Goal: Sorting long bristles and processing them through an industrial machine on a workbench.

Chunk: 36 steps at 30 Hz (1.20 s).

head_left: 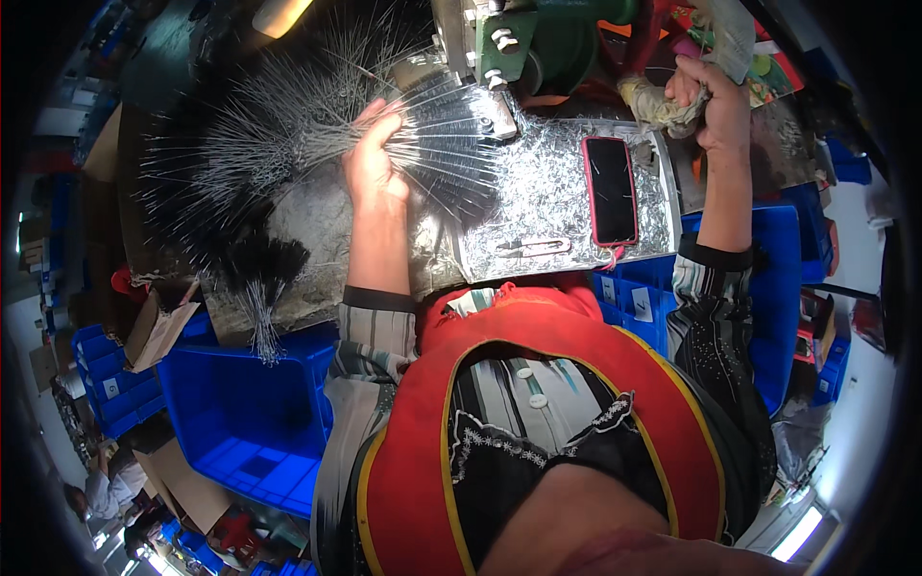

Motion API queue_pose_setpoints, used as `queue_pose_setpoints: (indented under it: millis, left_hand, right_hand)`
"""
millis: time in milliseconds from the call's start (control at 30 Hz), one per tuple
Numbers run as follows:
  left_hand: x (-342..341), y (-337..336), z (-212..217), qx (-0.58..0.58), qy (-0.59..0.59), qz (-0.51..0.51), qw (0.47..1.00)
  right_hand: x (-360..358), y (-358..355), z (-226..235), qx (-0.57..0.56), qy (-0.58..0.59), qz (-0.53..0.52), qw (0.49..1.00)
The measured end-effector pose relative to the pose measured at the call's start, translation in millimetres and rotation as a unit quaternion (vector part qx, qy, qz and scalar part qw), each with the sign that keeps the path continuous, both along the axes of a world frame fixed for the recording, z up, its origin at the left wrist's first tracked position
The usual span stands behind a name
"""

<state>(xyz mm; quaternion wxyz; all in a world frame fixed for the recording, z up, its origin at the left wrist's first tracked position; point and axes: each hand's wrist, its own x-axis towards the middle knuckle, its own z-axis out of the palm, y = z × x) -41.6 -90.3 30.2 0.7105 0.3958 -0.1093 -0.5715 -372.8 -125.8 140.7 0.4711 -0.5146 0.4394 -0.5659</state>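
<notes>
Left hand (376, 154) grips a fanned bundle of thin wires (288, 125) over the metal tray (567, 240) beside the machine (519, 38); right hand (715, 101) clenches a rag (658, 106). Feeding looks underway; next, ends need squaring.

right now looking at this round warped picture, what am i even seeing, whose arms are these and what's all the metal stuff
The picture comes from a wide-angle camera worn on a person's head, looking down, so edges bend and you see their own chest in a red apron and both forearms.

The left hand grips a fanned bundle of thin metal rods over the bench. The right hand is closed on a rag near a green machine at the top.

On the bench lies a metal tray covered with shiny metal shavings. A phone in a pink case and a small metal tool lie on it. Blue plastic bins sit below the bench on both sides.
</notes>
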Motion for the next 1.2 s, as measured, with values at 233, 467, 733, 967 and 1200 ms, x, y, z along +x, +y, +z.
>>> queue_pose_setpoints:
  millis: [233,467,733,967,1200]
  left_hand:
    - [2.7,-3.0,3.0,0.012,-0.055,-0.008,0.998]
    - [4.7,-3.2,3.7,0.01,-0.061,-0.004,0.998]
    - [5.3,0.9,0.2,0.027,-0.057,0.031,0.998]
    - [-5.8,-2.1,9.2,0.035,-0.018,0.073,0.997]
    - [-5.3,-5.0,6.5,0.033,-0.027,0.079,0.996]
  right_hand:
    - [2.0,-3.0,8.1,0.042,0.005,-0.004,0.999]
    - [11.9,-5.0,-52.5,-0.136,-0.023,-0.036,0.99]
    - [7.1,-6.0,-27.5,-0.031,-0.037,0.028,0.998]
    - [3.8,-6.8,29.7,0.083,0.061,0.044,0.994]
    - [8.0,-6.1,29.4,0.086,0.063,0.036,0.994]
